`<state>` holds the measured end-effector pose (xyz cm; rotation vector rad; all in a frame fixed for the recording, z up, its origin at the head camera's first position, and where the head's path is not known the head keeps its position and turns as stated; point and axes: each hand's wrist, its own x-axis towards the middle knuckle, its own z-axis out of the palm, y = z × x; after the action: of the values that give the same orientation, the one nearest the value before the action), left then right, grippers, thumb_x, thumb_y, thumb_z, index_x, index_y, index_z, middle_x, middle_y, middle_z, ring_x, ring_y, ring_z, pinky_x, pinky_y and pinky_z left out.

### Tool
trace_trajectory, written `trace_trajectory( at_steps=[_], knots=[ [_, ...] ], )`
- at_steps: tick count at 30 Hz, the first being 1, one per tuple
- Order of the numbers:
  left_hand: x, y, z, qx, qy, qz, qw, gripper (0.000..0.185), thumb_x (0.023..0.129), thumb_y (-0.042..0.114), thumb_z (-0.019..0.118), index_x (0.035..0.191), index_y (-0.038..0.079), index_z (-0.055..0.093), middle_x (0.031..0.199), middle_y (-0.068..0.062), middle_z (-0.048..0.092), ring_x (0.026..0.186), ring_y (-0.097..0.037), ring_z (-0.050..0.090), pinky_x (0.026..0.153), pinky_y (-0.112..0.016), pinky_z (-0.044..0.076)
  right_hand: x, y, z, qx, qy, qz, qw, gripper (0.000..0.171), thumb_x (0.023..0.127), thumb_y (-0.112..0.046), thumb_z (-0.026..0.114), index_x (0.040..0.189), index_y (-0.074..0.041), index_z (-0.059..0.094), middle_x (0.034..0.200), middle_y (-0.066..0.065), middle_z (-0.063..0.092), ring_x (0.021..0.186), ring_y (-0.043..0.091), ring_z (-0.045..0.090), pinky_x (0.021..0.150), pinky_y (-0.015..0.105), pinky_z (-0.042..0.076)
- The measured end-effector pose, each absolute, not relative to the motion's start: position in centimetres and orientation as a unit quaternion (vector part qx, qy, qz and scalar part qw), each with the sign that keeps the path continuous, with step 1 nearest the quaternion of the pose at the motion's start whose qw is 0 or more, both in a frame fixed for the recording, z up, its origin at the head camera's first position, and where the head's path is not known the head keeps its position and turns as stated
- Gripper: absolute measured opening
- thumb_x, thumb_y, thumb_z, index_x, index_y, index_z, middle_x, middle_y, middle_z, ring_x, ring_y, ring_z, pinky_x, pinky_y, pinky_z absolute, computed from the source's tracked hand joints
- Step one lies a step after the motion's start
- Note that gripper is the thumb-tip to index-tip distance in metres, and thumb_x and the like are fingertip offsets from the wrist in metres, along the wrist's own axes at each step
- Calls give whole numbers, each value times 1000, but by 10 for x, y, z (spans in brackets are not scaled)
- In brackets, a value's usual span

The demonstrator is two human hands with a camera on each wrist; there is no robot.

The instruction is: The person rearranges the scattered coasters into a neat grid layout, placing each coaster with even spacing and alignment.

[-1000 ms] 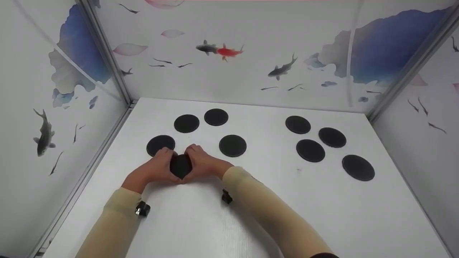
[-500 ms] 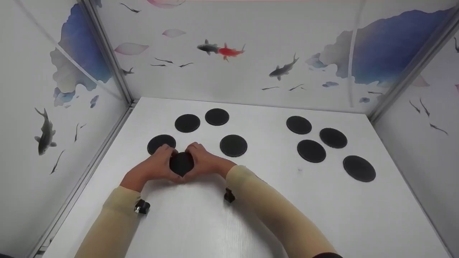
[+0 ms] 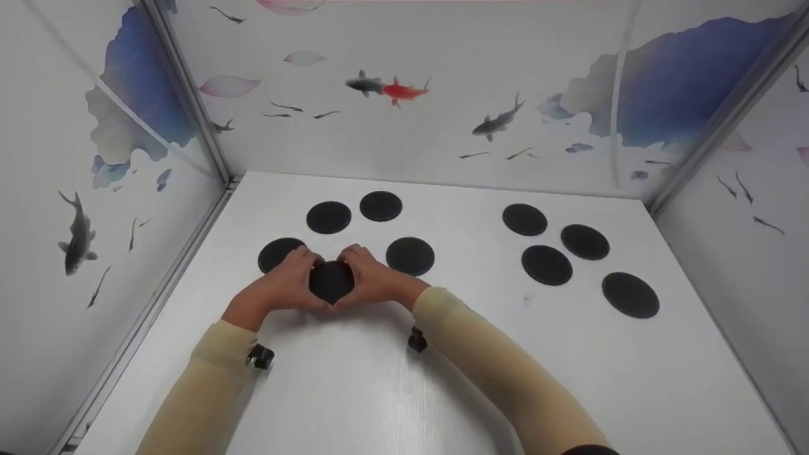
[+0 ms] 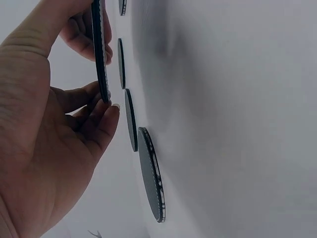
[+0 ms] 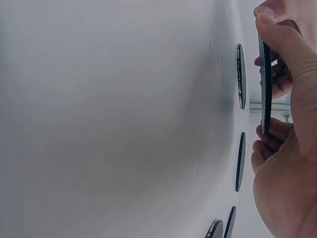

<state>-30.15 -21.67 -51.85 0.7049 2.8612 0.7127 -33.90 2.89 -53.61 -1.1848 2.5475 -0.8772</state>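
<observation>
A round black coaster (image 3: 332, 282) is held between both hands, raised off the white table. My left hand (image 3: 287, 285) grips its left rim between thumb and fingers, and my right hand (image 3: 378, 279) grips the right rim the same way. Both thumbs meet at the near edge. Seen edge-on in the left wrist view, the held coaster (image 4: 100, 54) shows a thin profile and a stitched-looking border. Just beyond the left hand lies another coaster (image 3: 278, 254), partly hidden by it. A further coaster (image 3: 411, 256) lies beyond the right hand.
Two coasters, one (image 3: 328, 217) and another (image 3: 381, 206), lie toward the back left. Several more, including one coaster (image 3: 547, 265), lie flat at the right. White panels printed with fish enclose the table (image 3: 354, 392) at the back and sides.
Both hands have shifted slightly right and away from the person, carrying the coaster with them. The coasters on the table stay where they were.
</observation>
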Motion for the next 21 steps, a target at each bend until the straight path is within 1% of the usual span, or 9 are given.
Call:
trace_trajectory(
  at_steps=[3, 10, 14, 21],
  knots=[
    [-305, -211, -517, 239, 941, 232, 52, 90, 74, 53, 100, 135, -1, 61, 126, -15, 56, 116, -29, 54, 100, -49, 55, -341, 36, -535, -398, 864, -295, 91, 87, 80, -48, 98, 140, -3, 54, 138, 9, 51, 126, 21, 45, 106, 31, 46],
    [-314, -193, -513, 252, 937, 237, 54, 87, 77, 49, 98, 138, 1, 59, 127, -12, 54, 118, -28, 53, 102, -46, 55, -345, 58, -529, -387, 869, -298, 81, 87, 80, -48, 98, 141, -4, 54, 142, 8, 50, 130, 21, 46, 110, 34, 48],
    [-319, -183, -511, 263, 936, 229, 47, 84, 77, 50, 96, 137, 1, 61, 125, -11, 53, 116, -27, 54, 101, -45, 55, -347, 70, -526, -380, 870, -303, 83, 87, 80, -49, 97, 142, -5, 54, 142, 7, 50, 130, 21, 47, 111, 35, 49],
    [-326, -165, -504, 283, 932, 222, 48, 90, 77, 55, 95, 139, 0, 60, 128, -12, 53, 119, -27, 53, 104, -44, 54, -347, 91, -522, -363, 872, -318, 84, 88, 80, -48, 98, 143, -6, 54, 143, 7, 50, 130, 21, 48, 110, 38, 49]
  ],
)
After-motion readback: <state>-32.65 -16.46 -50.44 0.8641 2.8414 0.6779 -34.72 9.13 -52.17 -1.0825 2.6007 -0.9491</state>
